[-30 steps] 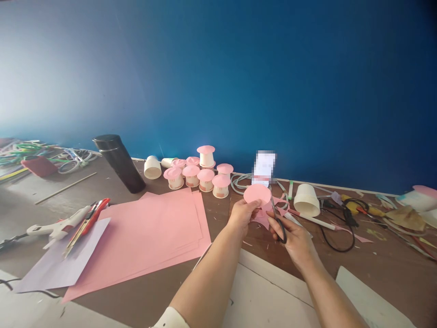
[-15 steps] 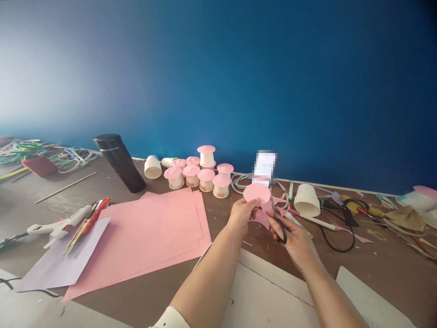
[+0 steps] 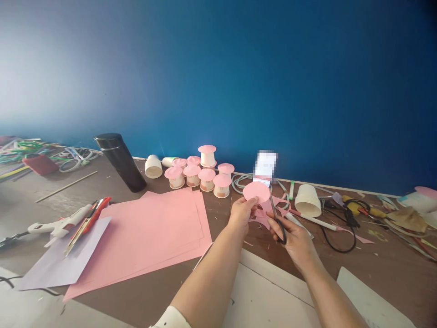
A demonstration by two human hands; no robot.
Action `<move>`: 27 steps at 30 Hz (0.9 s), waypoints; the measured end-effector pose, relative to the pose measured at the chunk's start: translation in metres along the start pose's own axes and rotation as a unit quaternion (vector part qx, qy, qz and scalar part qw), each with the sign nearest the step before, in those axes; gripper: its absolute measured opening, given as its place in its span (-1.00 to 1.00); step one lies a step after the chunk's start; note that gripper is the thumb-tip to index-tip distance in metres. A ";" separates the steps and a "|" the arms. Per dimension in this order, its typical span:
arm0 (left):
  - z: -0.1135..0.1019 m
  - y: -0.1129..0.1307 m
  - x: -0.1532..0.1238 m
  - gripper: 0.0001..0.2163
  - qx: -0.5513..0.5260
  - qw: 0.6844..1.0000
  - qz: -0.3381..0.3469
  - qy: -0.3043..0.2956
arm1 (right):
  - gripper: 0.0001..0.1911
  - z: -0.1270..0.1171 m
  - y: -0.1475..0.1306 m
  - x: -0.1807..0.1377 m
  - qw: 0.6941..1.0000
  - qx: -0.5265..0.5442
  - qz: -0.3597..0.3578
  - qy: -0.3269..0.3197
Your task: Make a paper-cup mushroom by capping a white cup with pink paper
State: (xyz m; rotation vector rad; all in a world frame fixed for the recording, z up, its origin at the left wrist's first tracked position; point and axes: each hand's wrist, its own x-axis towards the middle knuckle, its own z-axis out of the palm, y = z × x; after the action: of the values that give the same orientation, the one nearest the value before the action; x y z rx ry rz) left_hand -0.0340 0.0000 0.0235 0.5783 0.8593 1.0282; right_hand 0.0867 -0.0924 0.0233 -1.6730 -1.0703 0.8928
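Pinched between the thumb and fingers of my left hand point(image 3: 241, 213) is a round pink paper disc point(image 3: 256, 192), held up above the table. My right hand point(image 3: 294, 238) is closed on the dark handles of a pair of scissors point(image 3: 280, 228), whose blades point upward along the disc's right edge. Whether the blades touch the paper I cannot tell. Beneath and behind the hands lie pink paper offcuts point(image 3: 265, 217). Several small paper cups with pink paper tops point(image 3: 206, 177) stand left of my hands, one of them stacked higher at the back.
Pink paper sheets point(image 3: 153, 232) cover the table's left middle, with a red utility knife point(image 3: 92, 221) and a white glue gun point(image 3: 61, 225) beside them. A black flask point(image 3: 121, 164) stands behind. Stacked paper cups point(image 3: 307, 200) and cables point(image 3: 341, 248) lie to the right, against a blue wall.
Almost nothing differs. The whole view has shifted very slightly; both hands keep the same hold on the disc and the scissors.
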 end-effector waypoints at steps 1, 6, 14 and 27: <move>0.000 0.000 0.000 -0.70 -0.017 1.000 0.000 -0.002 | -0.44 0.000 0.000 0.000 1.000 -0.001 0.000 -0.001; 0.004 0.000 -0.004 -0.69 -0.127 0.991 -0.047 -0.014 | -0.42 0.002 -0.007 -0.003 1.000 -0.004 0.000 0.002; 0.006 -0.008 -0.004 -0.69 -0.115 0.990 -0.077 -0.015 | -0.45 0.004 0.001 -0.001 1.000 0.017 -0.006 -0.014; 0.008 -0.006 -0.008 -0.74 -0.029 0.998 -0.053 -0.005 | -0.41 0.003 -0.003 -0.002 1.000 0.027 0.005 0.011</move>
State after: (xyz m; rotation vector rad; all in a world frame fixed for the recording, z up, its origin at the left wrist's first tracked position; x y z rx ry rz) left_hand -0.0264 -0.0103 0.0264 0.4821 0.8398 0.9498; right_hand 0.0825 -0.0928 0.0251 -1.6421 -1.0157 0.9010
